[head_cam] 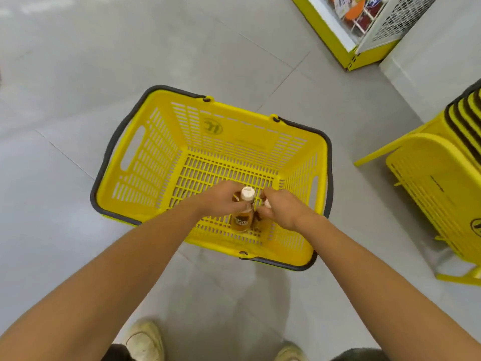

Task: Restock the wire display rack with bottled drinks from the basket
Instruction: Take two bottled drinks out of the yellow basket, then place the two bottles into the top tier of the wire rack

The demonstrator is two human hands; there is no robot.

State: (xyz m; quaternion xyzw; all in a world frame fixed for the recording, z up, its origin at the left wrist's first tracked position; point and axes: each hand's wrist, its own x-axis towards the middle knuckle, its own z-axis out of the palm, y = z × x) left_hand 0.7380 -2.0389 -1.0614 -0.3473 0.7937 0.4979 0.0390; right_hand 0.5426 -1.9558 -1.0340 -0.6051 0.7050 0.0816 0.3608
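A yellow plastic basket (145, 162) with dark handles stands on the grey floor below me. Two amber bottled drinks with white caps stand in its near right corner. My left hand (221, 198) grips the neck of the left bottle (244, 217), whose cap shows plainly. My right hand (282, 208) is closed around the top of the right bottle (259, 222), mostly hiding it. The rest of the basket floor is bare. A white wire display rack (390, 24) on a yellow base shows at the top right.
A stack of yellow baskets (442, 183) on a yellow stand sits at the right. My two shoes (145, 340) are at the bottom edge. Grey tiled floor surrounds the basket.
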